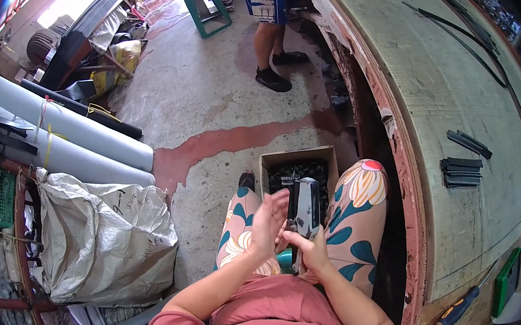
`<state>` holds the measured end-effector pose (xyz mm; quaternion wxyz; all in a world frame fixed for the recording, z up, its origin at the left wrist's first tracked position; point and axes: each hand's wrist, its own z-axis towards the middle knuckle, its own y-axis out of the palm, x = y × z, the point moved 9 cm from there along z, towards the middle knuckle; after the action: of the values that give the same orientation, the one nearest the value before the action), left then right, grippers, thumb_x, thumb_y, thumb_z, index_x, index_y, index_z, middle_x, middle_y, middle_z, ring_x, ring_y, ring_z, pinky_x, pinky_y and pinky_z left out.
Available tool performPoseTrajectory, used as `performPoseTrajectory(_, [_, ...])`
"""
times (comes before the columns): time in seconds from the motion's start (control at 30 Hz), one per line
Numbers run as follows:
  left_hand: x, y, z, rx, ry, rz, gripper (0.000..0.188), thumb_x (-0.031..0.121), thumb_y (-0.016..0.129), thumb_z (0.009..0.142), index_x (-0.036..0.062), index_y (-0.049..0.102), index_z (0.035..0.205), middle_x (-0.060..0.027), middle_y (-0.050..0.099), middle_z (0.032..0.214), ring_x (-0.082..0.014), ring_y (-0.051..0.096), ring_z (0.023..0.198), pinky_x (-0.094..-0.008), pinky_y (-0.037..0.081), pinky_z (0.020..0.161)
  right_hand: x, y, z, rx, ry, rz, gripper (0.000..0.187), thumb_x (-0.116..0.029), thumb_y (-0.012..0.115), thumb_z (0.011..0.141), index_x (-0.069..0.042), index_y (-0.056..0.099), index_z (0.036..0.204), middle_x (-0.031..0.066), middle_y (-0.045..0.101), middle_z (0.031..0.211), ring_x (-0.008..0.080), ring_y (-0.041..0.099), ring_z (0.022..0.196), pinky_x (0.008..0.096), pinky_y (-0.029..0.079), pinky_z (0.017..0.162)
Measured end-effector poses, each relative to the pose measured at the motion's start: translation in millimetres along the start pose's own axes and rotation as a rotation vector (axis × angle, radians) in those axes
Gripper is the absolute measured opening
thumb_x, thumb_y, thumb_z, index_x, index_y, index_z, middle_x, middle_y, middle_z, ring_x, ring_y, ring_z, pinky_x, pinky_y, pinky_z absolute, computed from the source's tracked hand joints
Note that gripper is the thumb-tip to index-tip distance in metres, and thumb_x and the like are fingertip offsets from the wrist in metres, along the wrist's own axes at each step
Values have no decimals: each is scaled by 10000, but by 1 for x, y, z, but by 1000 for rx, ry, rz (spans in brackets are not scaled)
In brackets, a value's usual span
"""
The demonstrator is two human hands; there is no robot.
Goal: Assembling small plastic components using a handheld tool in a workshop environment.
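Observation:
My right hand [308, 248] is wrapped round the lower end of a long, boxy grey-and-black object [309, 201], held upright over my lap. Its exact kind cannot be made out. Close to the left side of it is my left hand [271, 218], fingers stretched out and palm turned toward the object. Whether the left fingertips touch it is unclear. Just beyond both hands stands an open cardboard box [264, 169] between my knees, filled with small black pieces [311, 169]. Something green [286, 260] lies in my lap under my wrists.
On my right runs a wooden table [432, 118] with short black strips [462, 172], a screwdriver [457, 308] and a green-edged item [506, 282]. Grey rolls [77, 135] and a white sack [104, 234] are left. Ahead, a person [267, 35] stands near a green stool [206, 8].

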<state>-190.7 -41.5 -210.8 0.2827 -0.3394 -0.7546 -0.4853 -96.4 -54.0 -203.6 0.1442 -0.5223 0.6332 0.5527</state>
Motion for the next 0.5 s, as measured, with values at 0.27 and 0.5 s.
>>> performPoseTrajectory(0.27, [52,31,23,-198,-11,-37,423,243,507,949,6,441,1293,-162,540,1231,-216,537,1130,-329,451,940,8,-2,6,-19,-85,-257,154,-31,662,762,19,625,903,61,661,784,112,621,704,255,497,650])
performPoseTrajectory(0.5, [71,22,29,-202,14,-110,446,236,492,954,-14,411,1315,-196,493,1286,-262,496,1199,-356,412,1009,15,-4,6,8,-31,-130,173,3,610,763,42,610,931,75,655,826,132,627,755,277,507,709])
